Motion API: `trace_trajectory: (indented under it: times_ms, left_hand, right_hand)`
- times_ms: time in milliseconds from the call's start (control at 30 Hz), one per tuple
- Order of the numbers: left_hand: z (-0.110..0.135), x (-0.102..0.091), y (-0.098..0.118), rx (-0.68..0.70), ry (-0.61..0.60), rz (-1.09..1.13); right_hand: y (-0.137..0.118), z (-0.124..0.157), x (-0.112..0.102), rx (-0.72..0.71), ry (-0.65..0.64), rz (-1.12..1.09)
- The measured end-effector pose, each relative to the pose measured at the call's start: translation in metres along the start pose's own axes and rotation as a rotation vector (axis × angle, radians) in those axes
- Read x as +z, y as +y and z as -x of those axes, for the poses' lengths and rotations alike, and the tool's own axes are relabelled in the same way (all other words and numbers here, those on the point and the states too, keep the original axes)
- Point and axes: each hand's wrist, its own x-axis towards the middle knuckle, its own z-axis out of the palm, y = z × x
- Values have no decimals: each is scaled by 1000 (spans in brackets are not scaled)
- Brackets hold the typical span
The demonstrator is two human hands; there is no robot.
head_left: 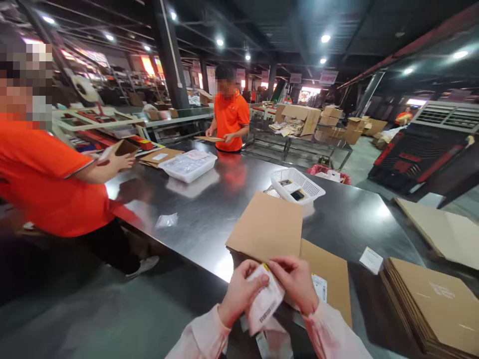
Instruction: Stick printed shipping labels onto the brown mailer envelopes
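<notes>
My left hand (239,293) and my right hand (297,281) both pinch a white printed label (265,301) with a barcode, held just above the near edge of the steel table (209,214). The left thumb lies across the label's face; the right fingers grip its upper corner. Directly behind my hands lie two flat brown cardboard sheets (267,227), one overlapping the other, with another small label (320,286) on the nearer sheet.
A white mesh basket (298,184) holds small items behind the cardboard. A stack of flat cartons (434,304) sits at right, a loose label (371,260) beside it. A clear plastic tray (188,165) and small bag (166,220) lie farther left. Two people in orange shirts work at the table.
</notes>
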Motion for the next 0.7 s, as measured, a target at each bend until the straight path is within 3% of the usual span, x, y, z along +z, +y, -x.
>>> trace_trajectory:
  times_ms: [67,100,200,267,333,433,500,567,633,700]
  left_hand:
    - [-8,-7,2,-141,-114,26]
    - [-11,-11,2,-179,-106,34]
    - [-14,-22,0,-98,88,113]
    - [-12,-25,-1,-4,173,181]
    - [-9,-25,2,54,211,204]
    - [-8,-23,9,69,232,191]
    - [-11,-23,12,23,122,158]
    - [-15,-24,11,-66,-89,106]
    - [-18,-26,6,-148,-267,87]
    - [-18,-31,-4,-181,-330,115]
  right_hand:
    - [-1,-29,-1,-18,51,45]
    - [-3,-43,-1,6,28,65]
    - [-12,-63,5,111,-216,105]
    - [-17,-56,14,106,-382,119]
    - [-18,-40,23,89,-465,110]
    - [-13,-26,26,29,-396,56]
    - [-9,-32,21,-50,-286,57]
    - [-3,-52,13,-86,-168,127]
    - [4,-81,5,-44,-77,271]
    - [13,-111,1,16,-21,442]
